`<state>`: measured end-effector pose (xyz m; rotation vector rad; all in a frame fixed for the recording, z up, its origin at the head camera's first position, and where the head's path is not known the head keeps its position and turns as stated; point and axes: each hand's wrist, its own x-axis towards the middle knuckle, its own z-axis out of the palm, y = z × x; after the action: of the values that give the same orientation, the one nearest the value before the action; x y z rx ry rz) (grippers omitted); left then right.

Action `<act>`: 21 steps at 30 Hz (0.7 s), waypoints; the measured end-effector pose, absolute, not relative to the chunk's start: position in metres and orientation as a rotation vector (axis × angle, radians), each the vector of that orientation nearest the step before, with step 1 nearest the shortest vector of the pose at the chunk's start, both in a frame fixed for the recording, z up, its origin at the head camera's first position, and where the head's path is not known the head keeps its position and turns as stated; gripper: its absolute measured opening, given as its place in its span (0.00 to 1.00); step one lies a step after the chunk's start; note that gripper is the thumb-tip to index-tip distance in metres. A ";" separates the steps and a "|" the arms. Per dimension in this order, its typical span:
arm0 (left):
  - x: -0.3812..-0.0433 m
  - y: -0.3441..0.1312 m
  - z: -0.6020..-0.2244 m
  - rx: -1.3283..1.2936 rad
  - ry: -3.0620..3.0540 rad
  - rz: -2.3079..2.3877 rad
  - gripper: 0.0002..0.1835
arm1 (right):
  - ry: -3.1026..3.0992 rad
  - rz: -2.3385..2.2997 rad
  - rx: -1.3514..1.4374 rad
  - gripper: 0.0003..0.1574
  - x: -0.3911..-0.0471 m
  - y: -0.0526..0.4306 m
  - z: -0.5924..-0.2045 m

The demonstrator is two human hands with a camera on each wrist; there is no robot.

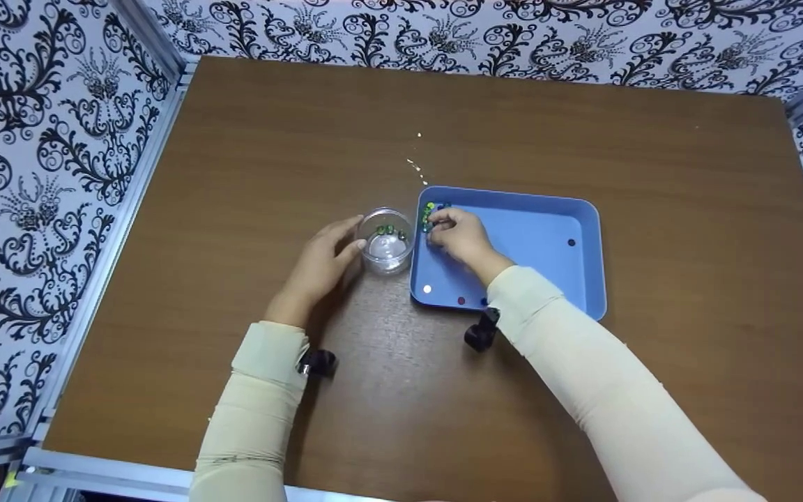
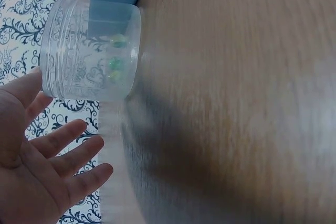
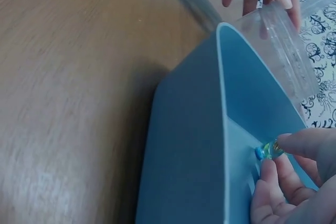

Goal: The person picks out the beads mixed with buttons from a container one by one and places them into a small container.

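Note:
A clear plastic jar [image 1: 386, 261] stands upright on the table, with several green glass marbles [image 1: 390, 229] inside. My left hand [image 1: 321, 261] is at its left side, thumb and index fingertips at the rim. The other fingers spread loosely in the left wrist view. Right beside the jar lies a blue tray [image 1: 520, 216]. My right hand [image 1: 463, 237] reaches into its left end. There, thumb and fingertips pinch a green-and-yellow glass marble [image 3: 272, 149], with a blue one close by. More green marbles [image 1: 428, 211] lie along the tray's left wall, partly hidden by the hand.
A white disc [image 1: 427, 288], a dark red disc [image 1: 461, 300] and a dark disc [image 1: 571, 242] lie in the tray. Small pale bits [image 1: 415, 167] are scattered on the wooden table [image 1: 269, 153] behind it. Patterned walls [image 1: 443, 35] border the table at the back and sides.

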<state>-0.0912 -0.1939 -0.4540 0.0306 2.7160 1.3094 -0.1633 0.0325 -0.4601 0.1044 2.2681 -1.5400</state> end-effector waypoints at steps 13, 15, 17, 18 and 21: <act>-0.092 -0.193 -0.453 0.052 2.729 1.314 0.26 | 2.048 -1.640 0.307 0.25 -0.166 0.043 -0.445; -0.092 -0.193 -0.453 0.054 2.730 1.313 0.26 | 2.039 -1.652 0.309 0.26 -0.167 0.043 -0.441; -0.092 -0.193 -0.454 0.053 2.731 1.311 0.26 | 2.037 -1.653 0.299 0.27 -0.167 0.043 -0.438; -0.092 -0.193 -0.453 0.052 2.731 1.309 0.26 | 2.036 -1.652 0.294 0.27 -0.168 0.043 -0.437; -0.091 -0.194 -0.454 0.050 2.731 1.314 0.26 | 2.027 -1.656 0.287 0.27 -0.169 0.043 -0.434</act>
<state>-0.0914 -0.1935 -0.4535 0.0504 2.7312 1.3144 -0.1688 0.0431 -0.4338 0.2870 2.0266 -1.6556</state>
